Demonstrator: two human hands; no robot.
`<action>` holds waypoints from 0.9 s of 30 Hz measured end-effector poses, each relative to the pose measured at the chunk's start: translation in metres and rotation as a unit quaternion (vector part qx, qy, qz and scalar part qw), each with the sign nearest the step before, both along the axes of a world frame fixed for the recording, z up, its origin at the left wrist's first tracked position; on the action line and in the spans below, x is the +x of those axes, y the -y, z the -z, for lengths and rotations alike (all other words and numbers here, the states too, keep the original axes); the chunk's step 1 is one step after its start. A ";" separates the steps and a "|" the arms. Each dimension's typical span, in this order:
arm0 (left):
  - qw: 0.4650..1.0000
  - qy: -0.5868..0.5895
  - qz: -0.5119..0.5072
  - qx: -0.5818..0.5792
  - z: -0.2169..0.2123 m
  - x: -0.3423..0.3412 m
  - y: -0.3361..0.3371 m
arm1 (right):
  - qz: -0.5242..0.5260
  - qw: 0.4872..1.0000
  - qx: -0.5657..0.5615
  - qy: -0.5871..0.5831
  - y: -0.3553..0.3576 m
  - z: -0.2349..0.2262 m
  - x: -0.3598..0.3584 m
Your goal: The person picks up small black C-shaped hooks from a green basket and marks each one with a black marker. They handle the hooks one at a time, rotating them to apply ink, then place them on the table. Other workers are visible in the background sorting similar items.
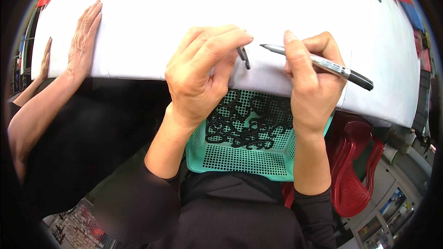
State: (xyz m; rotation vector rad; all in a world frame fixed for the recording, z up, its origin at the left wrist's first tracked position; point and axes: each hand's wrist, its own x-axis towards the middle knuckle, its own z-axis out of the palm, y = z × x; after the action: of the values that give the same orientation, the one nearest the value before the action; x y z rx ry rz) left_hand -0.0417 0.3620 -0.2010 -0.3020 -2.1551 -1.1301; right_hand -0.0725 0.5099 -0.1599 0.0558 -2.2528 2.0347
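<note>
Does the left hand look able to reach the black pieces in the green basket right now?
Probably yes, but not freely: the left hand is pinching a small dark piece above the white table. The green basket sits just below it, open-topped, with the black pieces uncovered.

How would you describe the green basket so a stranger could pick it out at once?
Start at the white table. Below its near edge, on the person's lap, sits the green mesh basket holding black curly pieces. Unlike the red chair beside it, it is perforated.

Small workshop: cloth-covered worktable (277,4), basket (240,159) of black parts (244,127).
</note>
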 end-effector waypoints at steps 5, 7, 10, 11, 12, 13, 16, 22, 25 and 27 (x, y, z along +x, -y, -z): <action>0.999 0.005 -0.019 0.040 0.001 -0.001 -0.003 | -0.033 0.999 -0.029 0.010 0.006 0.004 0.002; 0.999 0.019 -0.019 0.042 -0.001 -0.001 -0.004 | -0.038 0.999 -0.012 0.009 0.007 0.006 0.002; 0.998 0.023 -0.021 0.049 -0.001 0.000 -0.004 | -0.041 0.999 0.004 0.010 0.006 0.007 0.002; 0.998 0.024 -0.021 0.053 -0.001 -0.001 -0.004 | -0.044 0.999 0.007 0.010 0.006 0.007 0.002; 0.998 0.024 -0.021 0.050 0.000 -0.002 -0.004 | -0.048 0.999 0.010 0.010 0.005 0.008 0.002; 0.998 0.024 -0.020 0.047 0.000 -0.002 -0.004 | -0.052 0.999 0.014 0.011 0.005 0.009 0.001; 0.999 0.018 -0.019 0.038 -0.001 -0.003 -0.003 | -0.052 0.998 0.027 0.003 0.005 0.009 0.001; 0.999 0.016 -0.019 0.027 0.000 -0.007 -0.002 | -0.043 0.999 0.017 0.003 0.008 0.010 -0.005; 0.999 0.018 -0.019 0.025 -0.001 -0.008 -0.003 | -0.040 0.999 0.001 0.004 0.009 0.013 -0.005; 0.999 0.019 -0.021 0.023 0.000 -0.008 -0.003 | -0.047 0.999 0.011 0.004 0.008 0.012 -0.006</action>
State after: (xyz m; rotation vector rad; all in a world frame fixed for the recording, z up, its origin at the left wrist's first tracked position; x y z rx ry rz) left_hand -0.0496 0.3649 -0.2007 -0.2162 -2.1563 -1.1684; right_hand -0.0782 0.5018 -0.1718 0.1592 -2.3192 2.0578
